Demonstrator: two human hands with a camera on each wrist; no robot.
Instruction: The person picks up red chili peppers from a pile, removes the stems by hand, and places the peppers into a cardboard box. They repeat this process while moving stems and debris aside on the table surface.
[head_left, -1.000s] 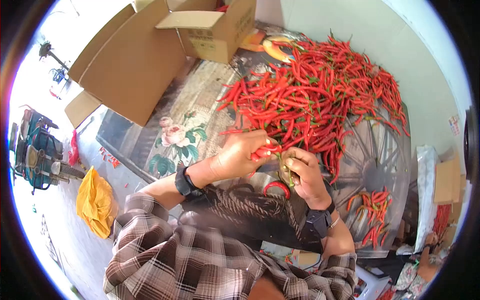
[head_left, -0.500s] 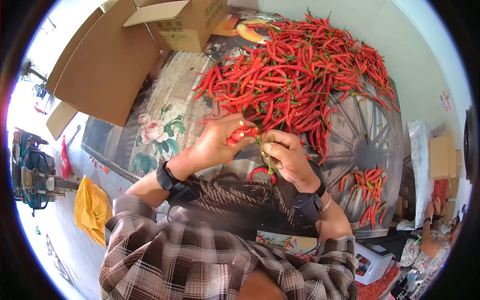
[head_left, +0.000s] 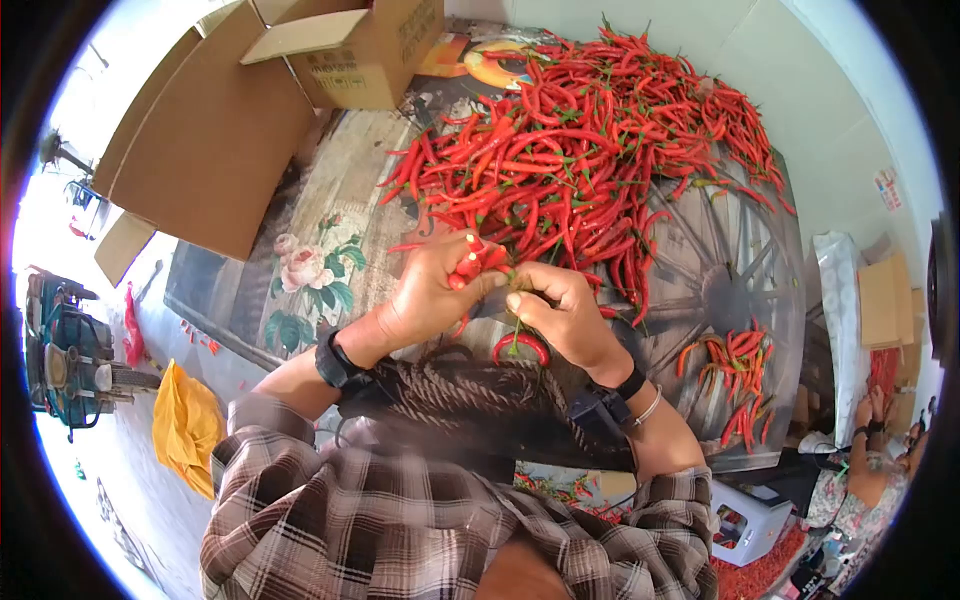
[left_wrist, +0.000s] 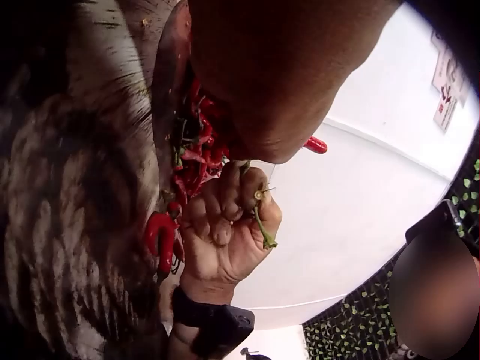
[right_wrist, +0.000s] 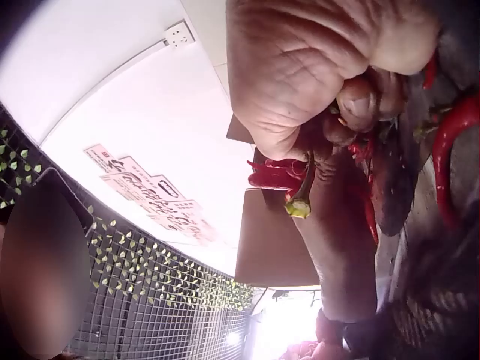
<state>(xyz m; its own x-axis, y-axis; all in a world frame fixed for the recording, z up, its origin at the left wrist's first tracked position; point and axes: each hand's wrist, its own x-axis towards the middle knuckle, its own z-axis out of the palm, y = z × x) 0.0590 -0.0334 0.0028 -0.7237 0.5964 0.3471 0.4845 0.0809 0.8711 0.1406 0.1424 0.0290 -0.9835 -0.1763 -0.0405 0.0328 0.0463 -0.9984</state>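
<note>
In the head view the left hand (head_left: 430, 290) grips several red chilies (head_left: 470, 265), their tips poking out between its fingers. The right hand (head_left: 568, 315) meets it at the fingertips and pinches a green stem (head_left: 517, 335). That stem (right_wrist: 298, 204) hangs below the right fingers in the right wrist view, and the left wrist view shows it (left_wrist: 264, 229) beside the right thumb. A large heap of red chilies (head_left: 590, 150) lies just beyond both hands. One curved chili (head_left: 522, 346) rests near the table edge below them.
An open cardboard box (head_left: 210, 130) stands at the back left of the table. Coiled rope (head_left: 470, 390) lies in front of the body. A small chili pile (head_left: 740, 365) is at the right, a yellow bag (head_left: 187, 425) at the lower left. Another person's arm (head_left: 865, 465) shows at far right.
The head view has shifted, so the table and heap appear further left and higher. Both hands stay together; the left still holds its chilies and the right still pinches a stem.
</note>
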